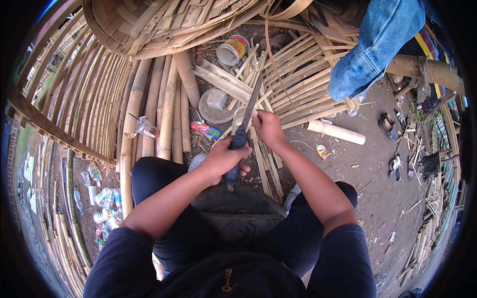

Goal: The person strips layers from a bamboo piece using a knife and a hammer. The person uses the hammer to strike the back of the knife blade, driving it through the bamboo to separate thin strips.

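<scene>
My left hand (227, 158) is wrapped round the black handle of a long-bladed knife (253, 98), whose blade points up and away from me. Close beside the blade, my right hand (268, 128) is closed, its fingertips pinching a pale bamboo piece (241, 119). Part of that piece is hidden behind the blade and fingers. Split bamboo strips (264, 166) lie on the ground below my hands, between my knees. Farther off, a wide split bamboo length (226, 82) lies slanting beside more slats.
Bamboo poles (169, 111) and a slatted bamboo panel (94, 94) stand at the left. Woven baskets (169, 30) hang over the far side. A denim-covered leg (372, 49) juts in at upper right. A tub (232, 51), stone (217, 99), bamboo tube (336, 132) and sandals (390, 127) lie around.
</scene>
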The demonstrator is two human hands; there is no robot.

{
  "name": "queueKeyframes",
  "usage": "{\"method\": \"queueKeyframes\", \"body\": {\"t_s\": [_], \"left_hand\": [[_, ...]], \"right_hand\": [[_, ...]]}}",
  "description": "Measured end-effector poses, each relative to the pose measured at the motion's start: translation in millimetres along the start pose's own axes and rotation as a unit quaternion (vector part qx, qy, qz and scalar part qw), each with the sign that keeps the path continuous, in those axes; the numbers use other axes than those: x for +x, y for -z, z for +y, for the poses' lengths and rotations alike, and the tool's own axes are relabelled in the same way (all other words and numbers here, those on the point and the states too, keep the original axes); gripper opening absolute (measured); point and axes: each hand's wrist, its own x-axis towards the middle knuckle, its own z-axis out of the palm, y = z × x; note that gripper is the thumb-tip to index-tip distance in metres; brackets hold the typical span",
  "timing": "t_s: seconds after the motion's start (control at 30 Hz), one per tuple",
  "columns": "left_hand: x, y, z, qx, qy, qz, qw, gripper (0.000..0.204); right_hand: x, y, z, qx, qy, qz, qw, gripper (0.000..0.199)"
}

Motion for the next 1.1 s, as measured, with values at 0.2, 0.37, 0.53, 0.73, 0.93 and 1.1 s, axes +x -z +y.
{"method": "queueKeyframes", "body": {"t_s": [0.2, 0.37, 0.53, 0.73, 0.93, 1.1], "left_hand": [[9.6, 4.4, -0.8, 0.150, -0.056, 0.007, 0.987, 0.012], [14.3, 12.8, -0.9, 0.168, -0.070, 0.024, 0.983, 0.011], [13.4, 18.1, 3.2, 0.152, -0.068, 0.039, 0.985, 0.010], [20.5, 29.7, 4.1, 0.145, -0.064, 0.049, 0.986, 0.011], [23.1, 26.6, 11.6, 0.127, -0.075, 0.067, 0.987, 0.010], [26.1, 25.9, 12.0, 0.108, -0.069, 0.066, 0.990, 0.013]], "right_hand": [[0.5, 3.2, 12.6, -0.037, -0.018, -0.005, 0.999, 0.026], [-15.4, -15.7, 26.9, -0.103, -0.088, -0.017, 0.991, 0.026], [-53.4, -45.9, 42.3, -0.156, -0.150, -0.201, 0.956, 0.033], [-100.7, -83.9, 15.6, -0.065, -0.369, -0.425, 0.824, 0.054], [-133.0, -118.3, 29.1, -0.029, -0.424, -0.482, 0.766, 0.056], [-138.7, -130.3, 30.0, -0.026, -0.426, -0.500, 0.753, 0.046]]}}
